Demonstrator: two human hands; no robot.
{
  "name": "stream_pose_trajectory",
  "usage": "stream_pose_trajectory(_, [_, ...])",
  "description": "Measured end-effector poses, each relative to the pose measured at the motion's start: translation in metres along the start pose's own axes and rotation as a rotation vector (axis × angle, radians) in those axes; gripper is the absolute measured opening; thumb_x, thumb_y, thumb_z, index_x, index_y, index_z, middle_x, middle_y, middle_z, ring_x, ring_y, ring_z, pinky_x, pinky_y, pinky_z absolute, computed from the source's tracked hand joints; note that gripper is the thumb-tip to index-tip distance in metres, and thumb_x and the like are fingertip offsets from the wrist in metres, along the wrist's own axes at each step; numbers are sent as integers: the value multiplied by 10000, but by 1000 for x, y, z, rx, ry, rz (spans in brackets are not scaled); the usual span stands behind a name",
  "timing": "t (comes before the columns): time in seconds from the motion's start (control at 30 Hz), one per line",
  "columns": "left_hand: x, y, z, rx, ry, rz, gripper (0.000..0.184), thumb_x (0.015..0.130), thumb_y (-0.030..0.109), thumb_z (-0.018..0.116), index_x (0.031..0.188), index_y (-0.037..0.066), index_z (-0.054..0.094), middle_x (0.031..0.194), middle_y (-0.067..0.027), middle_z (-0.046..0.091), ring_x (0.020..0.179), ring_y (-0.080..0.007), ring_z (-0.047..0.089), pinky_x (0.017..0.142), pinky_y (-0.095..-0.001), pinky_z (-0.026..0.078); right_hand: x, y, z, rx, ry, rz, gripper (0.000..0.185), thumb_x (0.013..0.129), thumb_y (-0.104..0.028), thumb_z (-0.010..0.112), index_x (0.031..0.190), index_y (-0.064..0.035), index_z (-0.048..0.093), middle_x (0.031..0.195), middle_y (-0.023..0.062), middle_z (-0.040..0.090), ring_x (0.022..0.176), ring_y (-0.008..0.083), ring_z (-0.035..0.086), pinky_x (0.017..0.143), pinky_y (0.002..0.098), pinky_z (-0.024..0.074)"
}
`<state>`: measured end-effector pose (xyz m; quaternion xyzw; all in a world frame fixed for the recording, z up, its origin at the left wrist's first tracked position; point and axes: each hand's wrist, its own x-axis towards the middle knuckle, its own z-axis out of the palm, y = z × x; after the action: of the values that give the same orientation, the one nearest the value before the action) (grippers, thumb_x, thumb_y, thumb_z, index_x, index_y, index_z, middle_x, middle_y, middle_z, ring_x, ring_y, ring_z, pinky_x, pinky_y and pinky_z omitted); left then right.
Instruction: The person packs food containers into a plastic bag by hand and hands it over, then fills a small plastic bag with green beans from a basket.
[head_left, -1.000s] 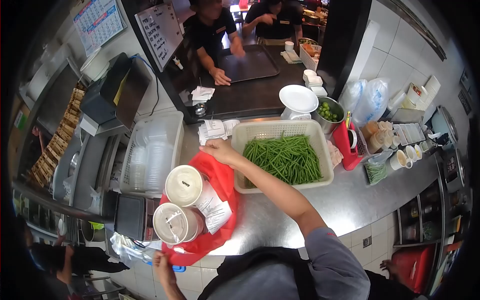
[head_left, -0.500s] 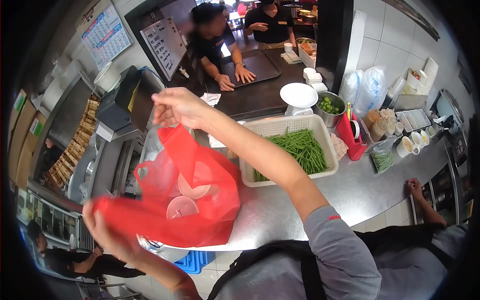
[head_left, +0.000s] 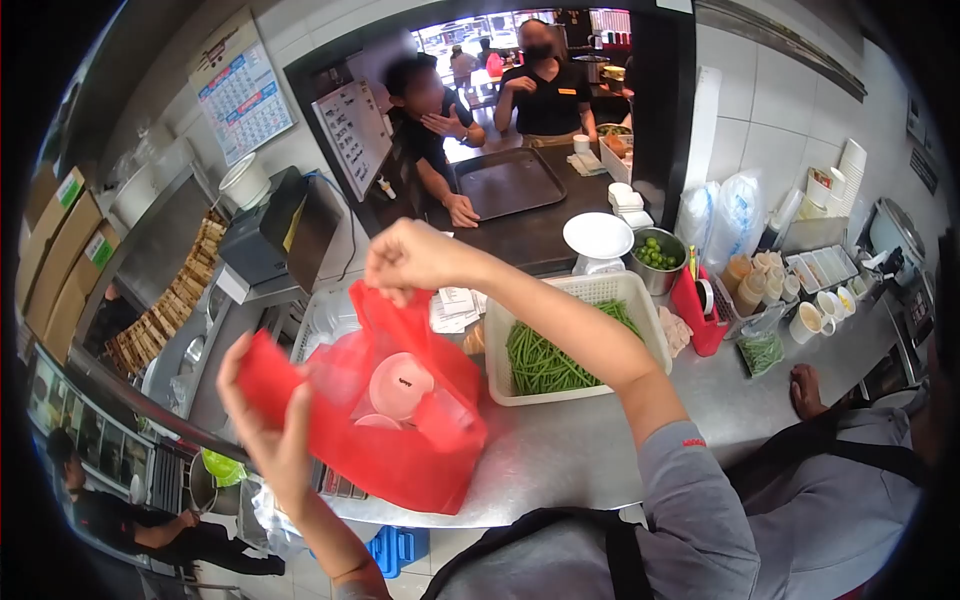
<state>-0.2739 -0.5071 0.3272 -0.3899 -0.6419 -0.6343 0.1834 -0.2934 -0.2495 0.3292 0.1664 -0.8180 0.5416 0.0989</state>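
Note:
A red carrier bag (head_left: 430, 470) stands with its mouth spread on the steel counter (head_left: 560, 460). Inside it show pinkish lidded tubs (head_left: 402, 385), seen partly through a clear plastic bag. At the bag's left side my left hand (head_left: 270, 425) has its fingers around a raised red flap, thumb toward me. Pinched in my right hand (head_left: 425, 262) is the top of the far side, just above the bag's opening. My right forearm passes over a white basket (head_left: 655, 335) of long green beans (head_left: 555, 355).
Behind the basket are a white-topped scale (head_left: 598, 236) and a metal pot of limes (head_left: 655, 255). Two people stand beyond the pass-through with a dark tray (head_left: 510, 182). A co-worker's hand (head_left: 808, 390) rests on the counter at right. Sauce bottles (head_left: 757, 285) line the wall.
The camera view has shifted, so the scene sits lower. My left hand has brought its flap up and inward. My right hand keeps hold of the bag's far side.

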Motion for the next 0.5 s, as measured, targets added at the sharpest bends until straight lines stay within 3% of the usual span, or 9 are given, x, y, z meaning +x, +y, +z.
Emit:
stream_pose_trajectory(0.1, [8,-21,24,416,-201,175,774,680,2,695,1339,19,288,1343,-129,326,1258,-249,322,1032,-349,299,11,-23,9,436,-30,-115,113,827,-37,594,899,50,600,736,97,636,589,125,615,544,232,504])
stream_pose_trajectory(0.13, [11,-24,40,448,-232,153,817,664,14,707,1348,-3,261,1359,-142,313,1281,-266,292,1081,-350,192,13,-31,16,514,-18,-162,117,834,-34,586,915,50,589,735,93,635,603,127,618,548,230,504])
stream_pose_trajectory(0.17, [14,-33,48,443,-174,172,819,665,12,703,1351,-6,254,1365,-148,307,1283,-269,290,1082,-350,189,14,-36,24,597,-4,-201,122,841,-31,578,931,50,579,734,90,633,618,129,621,551,228,505])
stream_pose_trajectory(0.27, [25,-42,47,447,13,233,803,682,-21,662,1361,-3,234,1390,-164,276,1296,-269,270,1081,-355,197,2,-32,23,27,255,-341,515,788,-251,673,1175,11,456,1058,192,553,951,242,584,804,343,480])
stream_pose_trajectory(0.3, [27,-39,36,425,108,254,756,715,-58,621,1363,14,238,1392,-154,270,1276,-256,294,995,-339,353,-4,-26,23,-216,385,-385,615,770,-312,692,1230,-7,421,1125,225,517,1024,282,561,859,375,461])
stream_pose_trajectory(0.33, [26,-33,26,286,135,182,738,729,-72,606,1364,23,241,1380,-142,284,1194,-235,383,901,-313,416,-6,-4,20,-344,323,-371,853,709,-414,716,1351,-58,281,1273,255,359,1126,359,468,947,426,384])
stream_pose_trajectory(0.37, [23,-28,19,147,163,107,721,742,-85,590,1364,31,244,1368,-130,298,1112,-214,472,808,-287,478,-11,19,24,-530,245,-307,906,708,-387,720,1394,-106,199,1331,265,296,1126,388,467,936,441,395])
stream_pose_trajectory(0.43, [16,-27,10,85,86,53,710,750,-91,583,1363,35,248,1351,-119,314,949,-178,541,720,-260,490,-23,51,40,-853,36,119,944,688,-336,732,1414,-162,154,1387,286,205,1082,409,507,890,452,431])
stream_pose_trajectory(0.5, [11,-28,0,107,24,62,703,752,-97,579,1360,35,252,1337,-111,326,821,-153,578,680,-248,495,-26,70,31,-820,-130,293,1003,658,-236,742,1425,-197,97,1345,312,294,1001,426,557,825,463,468])
